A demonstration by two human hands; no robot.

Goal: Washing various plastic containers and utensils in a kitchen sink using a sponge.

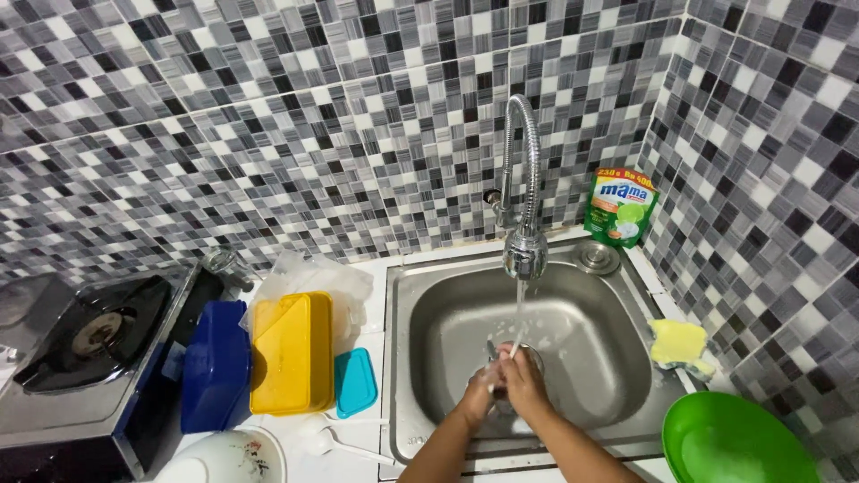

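A: What does the head view show?

B: A steel sink (591,358) set in a white bench (376,268), with mosaic tiles in grey, black and white behind. A curved tap (522,179) at 12 o'clock runs a thin stream of water (520,309) down onto 2 hands.

A: What are the hands doing?

B: The left hand (481,392) and right hand (526,380) press close together at the centre of the basin, closed around a small clear glass (530,356). It sits under the stream, just above the drain. How each finger grips cannot be told.

A: Which step does that look like?

B: Judging by the running water, a rinse or scrub of the glass is under way.

A: What surrounds the sink?

B: At 3 o'clock a yellow sponge (677,343) lies on the rim. At 5 o'clock sits a green plate (734,443). At 1 o'clock a green soap pouch (619,207) leans on the tiles. At 9 o'clock lie a teal lid (355,382), a yellow box (291,353) and a blue box (215,367), with a gas stove (80,349) beyond. A white spoon (344,443) rests at 8 o'clock.

A: What would a next move call for?

B: Probably a firm hold on the wet, slippery glass.
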